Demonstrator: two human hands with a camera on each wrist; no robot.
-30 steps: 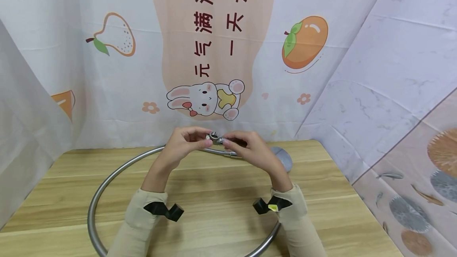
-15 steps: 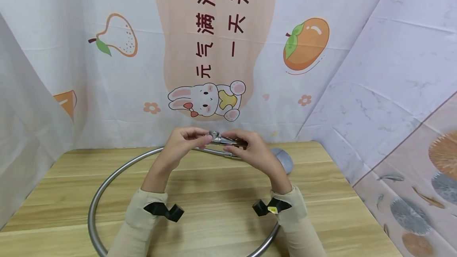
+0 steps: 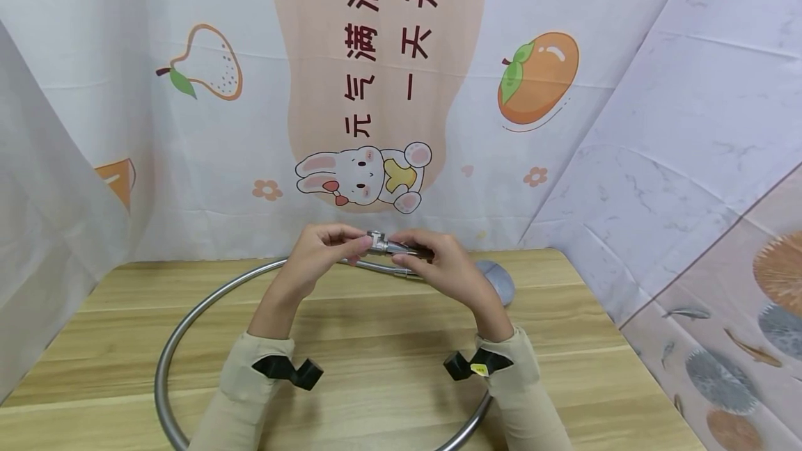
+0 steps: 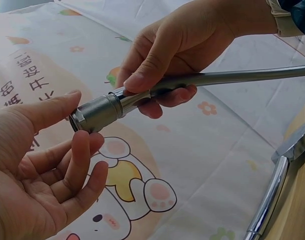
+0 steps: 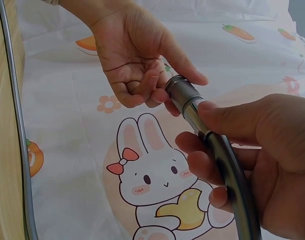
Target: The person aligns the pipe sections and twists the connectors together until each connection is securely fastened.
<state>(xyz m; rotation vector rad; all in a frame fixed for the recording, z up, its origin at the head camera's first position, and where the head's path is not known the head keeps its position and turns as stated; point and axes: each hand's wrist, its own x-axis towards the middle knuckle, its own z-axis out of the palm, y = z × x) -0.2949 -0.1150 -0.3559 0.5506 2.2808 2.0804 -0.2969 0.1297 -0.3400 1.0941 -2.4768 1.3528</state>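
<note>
A short grey metal pipe fitting (image 3: 377,245) is held up between both hands above the back of the table. My left hand (image 3: 313,256) pinches it by its outer end with thumb and fingers. My right hand (image 3: 441,259) grips the chrome end of a metal shower hose (image 4: 242,76), right beside the fitting. In the right wrist view, the fitting (image 5: 183,93) and the hose end lie in one line, touching. How they join inside is hidden. From the right hand, the hose (image 5: 238,200) runs out of that view at the bottom.
The hose (image 3: 161,374) loops widely over the wooden table (image 3: 376,395). A round shower head (image 3: 499,284) lies at the back right, partly behind the right wrist. A printed curtain (image 3: 207,131) hangs close behind the hands. More cloth (image 3: 683,124) hangs at the right.
The fitting has turned, so its round opening no longer faces the head camera. My right hand's fingers have shifted slightly right along the hose, showing more of its chrome end.
</note>
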